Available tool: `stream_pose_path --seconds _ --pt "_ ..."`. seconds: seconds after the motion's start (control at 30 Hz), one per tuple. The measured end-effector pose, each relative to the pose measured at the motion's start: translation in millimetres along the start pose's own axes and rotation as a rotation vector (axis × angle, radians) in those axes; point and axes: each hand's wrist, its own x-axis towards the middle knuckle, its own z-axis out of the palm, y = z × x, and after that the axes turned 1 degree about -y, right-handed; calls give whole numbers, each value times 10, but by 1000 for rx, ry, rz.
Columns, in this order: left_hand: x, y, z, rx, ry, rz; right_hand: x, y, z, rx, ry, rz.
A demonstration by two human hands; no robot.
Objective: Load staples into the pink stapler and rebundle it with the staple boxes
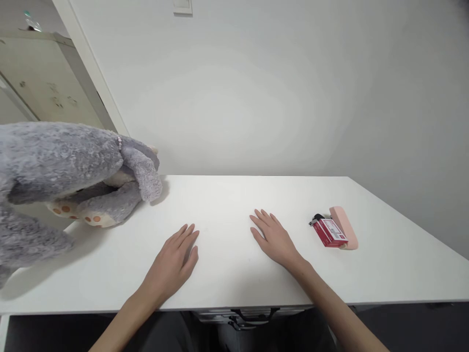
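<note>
My left hand (pixel 175 259) lies palm down on the white table (pixel 223 195), thumb a little apart from the fingers, holding nothing. My right hand (pixel 274 238) also rests flat on the tabletop with its fingers spread and nothing in it. To the right of that hand, apart from it, sits a small red and white box (pixel 330 232). A pink case (pixel 344 227) lies against the box's right side. Behind the box pokes out a small black and metal item (pixel 317 218), too covered to make out.
Large grey plush toys (pixel 62 156) fill the table's left end, one with pale paws. A plain wall (pixel 256 88) rises behind the table, with a switch plate (pixel 182 7) high up. Beyond the door frame stands a pale cabinet (pixel 40 73). Dark handles (pixel 252 317) show under the front edge.
</note>
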Motion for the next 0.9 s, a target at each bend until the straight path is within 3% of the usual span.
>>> stream_pose_path --seconds 0.9 --pt "-2 -4 -9 -5 11 1 -2 4 5 2 -9 2"
